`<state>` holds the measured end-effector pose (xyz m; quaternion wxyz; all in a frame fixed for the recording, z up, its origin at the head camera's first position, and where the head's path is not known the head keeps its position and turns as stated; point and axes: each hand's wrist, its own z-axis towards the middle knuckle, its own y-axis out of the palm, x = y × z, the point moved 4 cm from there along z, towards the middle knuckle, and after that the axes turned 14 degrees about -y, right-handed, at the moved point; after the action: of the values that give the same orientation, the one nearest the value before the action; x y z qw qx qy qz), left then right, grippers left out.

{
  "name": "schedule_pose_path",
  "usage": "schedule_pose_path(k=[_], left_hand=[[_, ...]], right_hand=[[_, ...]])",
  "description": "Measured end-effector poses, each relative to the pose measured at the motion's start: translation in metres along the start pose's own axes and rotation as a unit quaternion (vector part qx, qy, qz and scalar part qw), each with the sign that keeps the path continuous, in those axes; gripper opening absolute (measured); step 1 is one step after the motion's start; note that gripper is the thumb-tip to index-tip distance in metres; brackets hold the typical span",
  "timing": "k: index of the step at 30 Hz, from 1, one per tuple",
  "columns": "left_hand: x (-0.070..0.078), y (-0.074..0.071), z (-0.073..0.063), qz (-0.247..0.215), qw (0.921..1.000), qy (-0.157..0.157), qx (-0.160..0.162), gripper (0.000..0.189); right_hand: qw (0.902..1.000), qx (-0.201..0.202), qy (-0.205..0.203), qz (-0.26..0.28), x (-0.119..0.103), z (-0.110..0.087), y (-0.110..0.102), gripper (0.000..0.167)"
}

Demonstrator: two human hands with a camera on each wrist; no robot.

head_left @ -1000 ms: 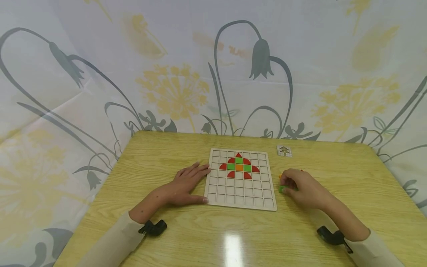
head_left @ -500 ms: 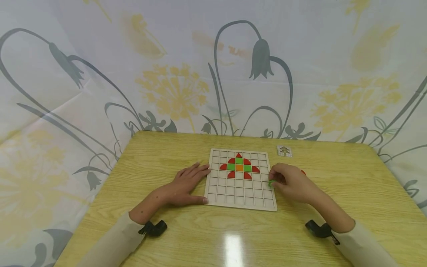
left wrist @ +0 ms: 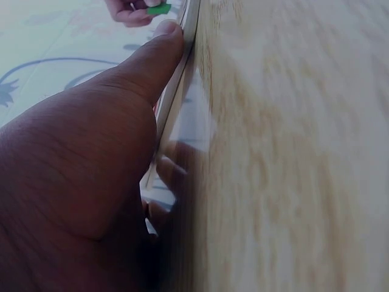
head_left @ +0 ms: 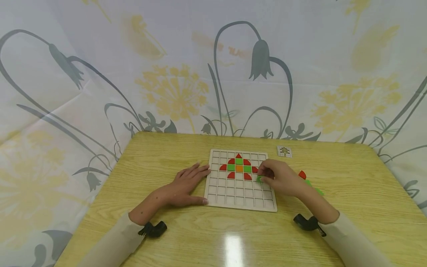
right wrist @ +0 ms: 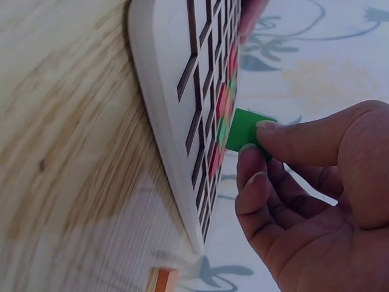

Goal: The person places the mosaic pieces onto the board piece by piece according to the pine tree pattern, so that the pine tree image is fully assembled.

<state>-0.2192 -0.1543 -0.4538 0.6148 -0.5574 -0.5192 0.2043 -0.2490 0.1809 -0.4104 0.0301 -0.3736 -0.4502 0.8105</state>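
A pale wooden grid board (head_left: 221, 200) lies on the table, with red, green and orange pieces set in its upper middle cells. Flat on the table, my left hand (head_left: 186, 185) touches the board's left edge with straight fingers and thumb. Over the board's right side, my right hand (head_left: 281, 178) pinches a green square tile (right wrist: 246, 131) between thumb and fingers. In the right wrist view the tile is held above the board's surface. The left wrist view shows the left thumb (left wrist: 161, 52) along the board's edge.
Right of the board lie a loose red piece (head_left: 302, 174) and green pieces (head_left: 308, 182), partly hidden by the right arm. A small pattern card (head_left: 284, 151) lies at the back right. An orange piece (right wrist: 164, 281) shows in the right wrist view. Patterned cloth (head_left: 180, 92) stands behind the table.
My right hand has moved left from the loose pieces beside the board to above its right cells, carrying the green tile. The left hand has stayed in place.
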Motion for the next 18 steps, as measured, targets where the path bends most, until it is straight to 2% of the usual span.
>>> schedule_pose_path(k=[18], left_hand=[[-0.001, 0.000, 0.001, -0.004, 1.0000, 0.000, 0.002, 0.100]], right_hand=[[0.9999, -0.015, -0.004, 0.005, 0.004, 0.036, 0.024, 0.011]])
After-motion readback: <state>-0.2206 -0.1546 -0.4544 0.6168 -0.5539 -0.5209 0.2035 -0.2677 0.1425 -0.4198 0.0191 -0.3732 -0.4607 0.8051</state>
